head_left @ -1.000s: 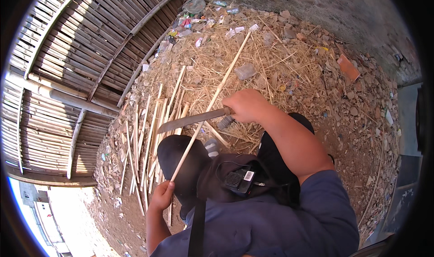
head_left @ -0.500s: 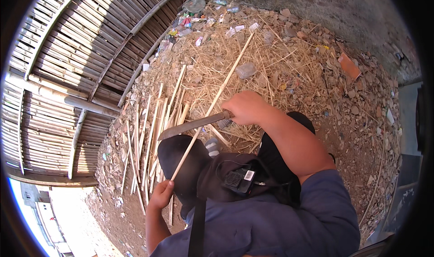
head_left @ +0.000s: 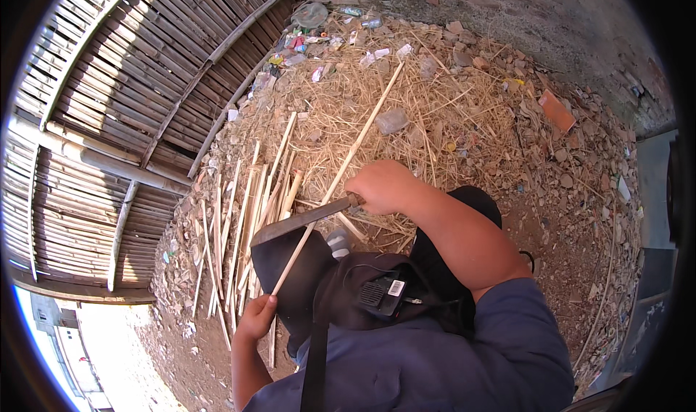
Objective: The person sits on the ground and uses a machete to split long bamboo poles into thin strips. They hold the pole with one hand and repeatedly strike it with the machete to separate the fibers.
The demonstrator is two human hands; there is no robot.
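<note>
My left hand (head_left: 257,318) pinches the near end of a long, pale bamboo strip (head_left: 353,151), which slants up and away to the right across my knee. My right hand (head_left: 383,187) is closed round the handle of a machete (head_left: 301,220). Its broad, dull blade points left and lies across the strip, over my dark-clothed knee. Several split bamboo strips (head_left: 250,216) lie side by side on the ground, left of the knee.
A bamboo slat wall (head_left: 109,85) rises on the left, and a brick wall (head_left: 493,6) stands at the far side. Straw-like shavings (head_left: 435,122) cover the ground ahead, with a clear plastic piece (head_left: 392,121), an orange-brown tile (head_left: 557,111) and scattered litter. A black device (head_left: 382,294) rests on my lap.
My right hand and the machete have shifted slightly left and nearer to me, the blade still across the strip. The left hand keeps its pinch on the strip's near end.
</note>
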